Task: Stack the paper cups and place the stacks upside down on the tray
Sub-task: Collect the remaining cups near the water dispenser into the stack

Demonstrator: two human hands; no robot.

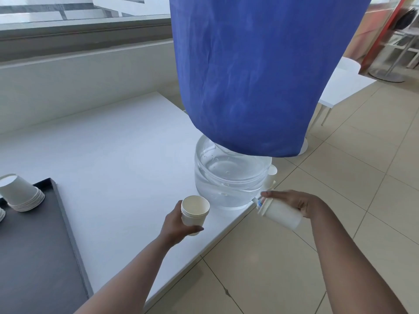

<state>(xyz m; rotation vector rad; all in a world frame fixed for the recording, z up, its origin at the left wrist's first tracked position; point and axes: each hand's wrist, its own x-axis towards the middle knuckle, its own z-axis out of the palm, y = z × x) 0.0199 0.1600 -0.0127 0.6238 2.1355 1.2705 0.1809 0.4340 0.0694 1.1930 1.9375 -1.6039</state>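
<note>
- Far left: dark tray (68, 223) on the white worktop (118, 155); one finished stack (21, 193) sits on it mouth-down, slightly tilted, with a sliver of another stack at the frame edge.
- My left hand (179, 225) is wrapped around a short upright stack of cups (195, 213), mouth up, held above the worktop's near edge, just in front of the water dispenser (231, 177).
- My right hand (292, 201) is closed over a second cup stack (280, 214), long axis lying nearly sideways, mouth toward the left, close to the dispenser tap (268, 185).
- Key relation: right stack's mouth faces the left stack, near each other but apart; tray well left of both hands, left hand nearer.
- My guess: nest them, flip, carry left to the tray.
</note>
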